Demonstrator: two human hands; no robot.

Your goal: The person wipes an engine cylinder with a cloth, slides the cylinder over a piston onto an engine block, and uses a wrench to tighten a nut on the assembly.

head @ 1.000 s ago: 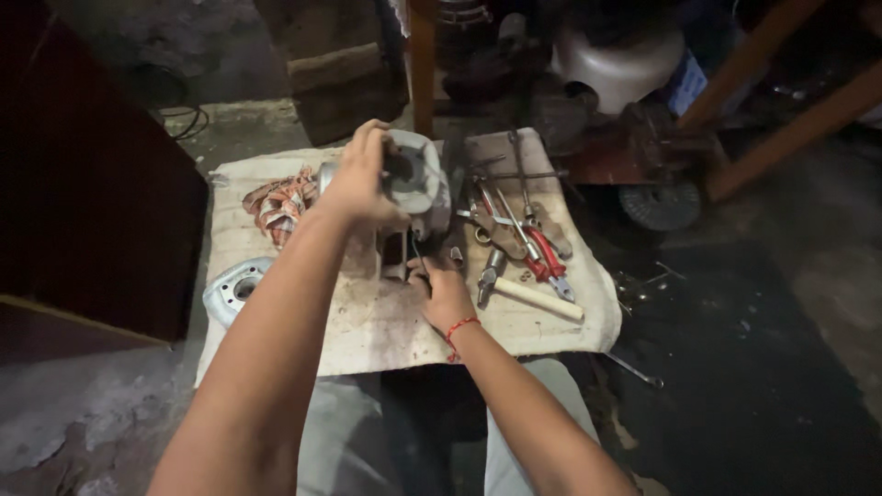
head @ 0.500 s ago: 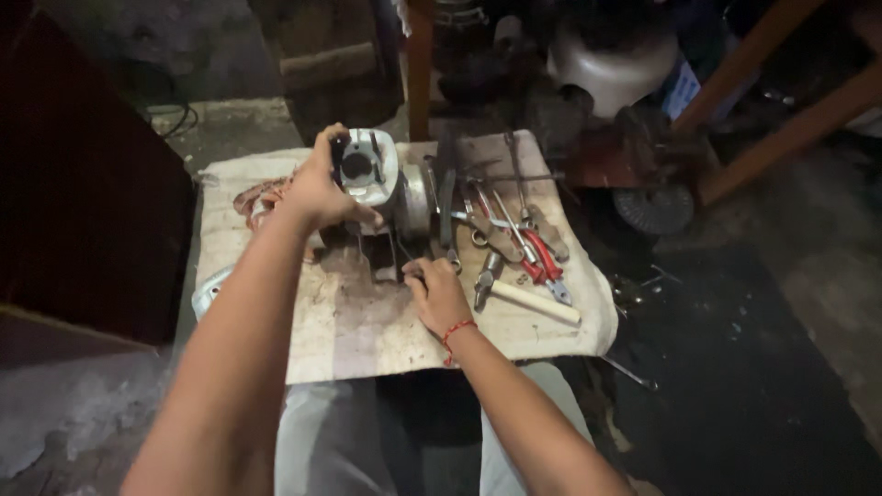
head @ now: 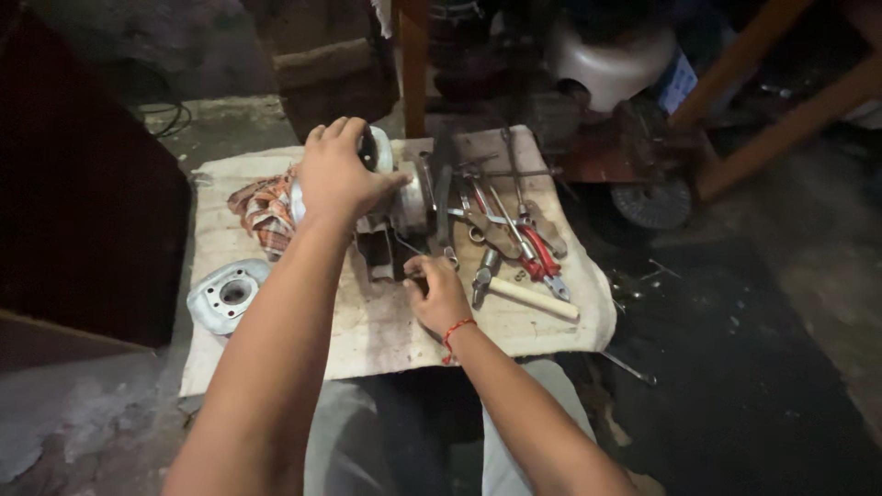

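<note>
Left hand (head: 338, 179) wrapped over grey motor housing (head: 404, 197); right hand (head: 439, 292) fingers curled on cloth (head: 386, 321), grip unclear.

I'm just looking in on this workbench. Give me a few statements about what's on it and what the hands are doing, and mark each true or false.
1. The left hand grips a round metal motor housing. True.
2. The right hand holds the wooden-handled hammer. False: the hammer lies on the cloth beside that hand, untouched.
3. A grey metal end cover lies at the cloth's left edge. True.
4. The red-handled pliers lie left of the housing. False: they lie to its right, among the other tools.
5. A checked rag sits left of the left hand. True.
</note>
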